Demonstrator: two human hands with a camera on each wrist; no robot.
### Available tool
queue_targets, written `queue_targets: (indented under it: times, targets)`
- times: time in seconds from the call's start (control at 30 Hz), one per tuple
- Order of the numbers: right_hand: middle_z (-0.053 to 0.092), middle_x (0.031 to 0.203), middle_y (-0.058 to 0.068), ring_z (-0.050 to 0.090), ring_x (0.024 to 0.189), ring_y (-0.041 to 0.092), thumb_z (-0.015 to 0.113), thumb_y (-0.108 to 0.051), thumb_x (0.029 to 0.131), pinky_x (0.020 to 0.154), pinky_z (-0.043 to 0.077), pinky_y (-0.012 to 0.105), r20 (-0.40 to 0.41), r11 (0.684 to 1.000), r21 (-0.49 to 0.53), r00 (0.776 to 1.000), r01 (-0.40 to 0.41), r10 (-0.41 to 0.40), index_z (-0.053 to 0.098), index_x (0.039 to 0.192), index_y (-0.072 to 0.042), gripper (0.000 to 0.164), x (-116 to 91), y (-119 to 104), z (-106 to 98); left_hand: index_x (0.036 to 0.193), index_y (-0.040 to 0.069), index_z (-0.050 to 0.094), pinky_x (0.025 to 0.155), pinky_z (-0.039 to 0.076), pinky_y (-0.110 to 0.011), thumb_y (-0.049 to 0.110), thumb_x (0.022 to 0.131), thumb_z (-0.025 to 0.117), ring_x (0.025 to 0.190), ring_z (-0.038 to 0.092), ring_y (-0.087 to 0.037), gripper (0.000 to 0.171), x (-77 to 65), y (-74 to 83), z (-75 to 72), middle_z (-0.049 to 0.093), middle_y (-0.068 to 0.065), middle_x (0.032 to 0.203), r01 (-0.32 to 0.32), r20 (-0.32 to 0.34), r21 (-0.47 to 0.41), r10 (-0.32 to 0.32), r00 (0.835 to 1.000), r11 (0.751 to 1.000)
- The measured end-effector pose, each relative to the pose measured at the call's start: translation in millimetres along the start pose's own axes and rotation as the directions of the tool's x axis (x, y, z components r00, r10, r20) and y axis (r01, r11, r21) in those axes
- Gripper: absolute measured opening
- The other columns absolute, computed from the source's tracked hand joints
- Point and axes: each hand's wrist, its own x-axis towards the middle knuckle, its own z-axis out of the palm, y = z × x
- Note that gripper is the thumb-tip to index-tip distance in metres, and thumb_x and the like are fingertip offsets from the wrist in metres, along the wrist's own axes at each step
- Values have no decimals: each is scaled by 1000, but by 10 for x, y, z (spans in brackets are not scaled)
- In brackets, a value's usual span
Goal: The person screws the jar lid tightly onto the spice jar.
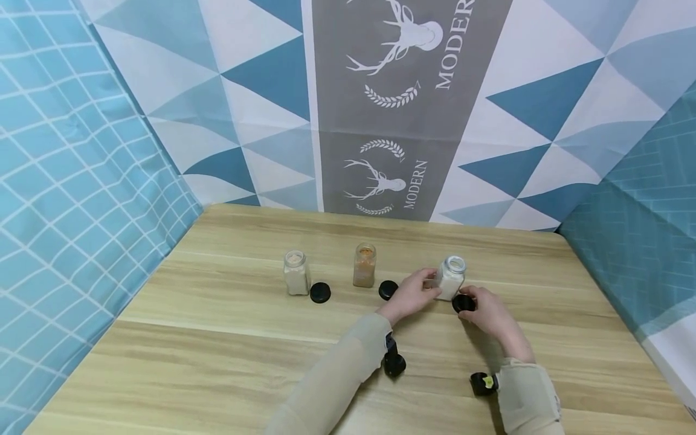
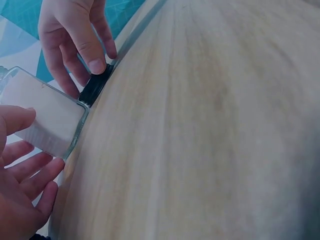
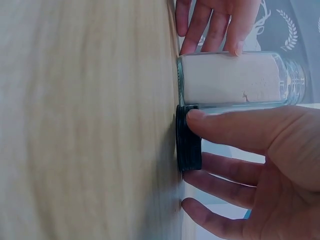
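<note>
An uncapped square glass jar of white powder (image 1: 451, 282) stands upright on the wooden table. My left hand (image 1: 411, 295) holds it from the left, thumb on one side and fingers on another. Just right of the jar's base lies a black round lid (image 3: 189, 142). My right hand (image 1: 493, 314) pinches this lid between thumb and fingers, its edge down at the tabletop. In the right wrist view, the lid sits right against the bottom of the jar.
An open jar of orange-brown powder (image 1: 365, 267) stands left of my hands, a black lid (image 1: 388, 290) beside it. Farther left is an open jar of pale powder (image 1: 296, 277) with another black lid (image 1: 320, 293). Patterned cloth walls (image 1: 261, 90) border the wooden table (image 1: 217, 350).
</note>
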Motion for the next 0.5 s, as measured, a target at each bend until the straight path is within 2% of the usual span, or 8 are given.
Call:
queue_targets:
  times: [0.27,0.5]
  targets:
    - [57,106,31,53,98,46,65,-2,76,82,42,56,-21,1000,-22,1000,7,-8,55,112,10,39,-16,-5,-12,132,14,45,84,46,-19,28,91,56,109,55,-11,45,27,-15,29,51,-1,130,4,0,3,-4,1000,1000]
    - [56,107,32,52,99,48,62,-1,79,82,42,57,-4,999,-47,1000,8,-9,53,114,10,38,-7,-19,-21,133,14,44,87,45,-21,29,91,55,110,54,-12,46,11,-31,0,50,-1,131,0,13,-13,0,1000,1000]
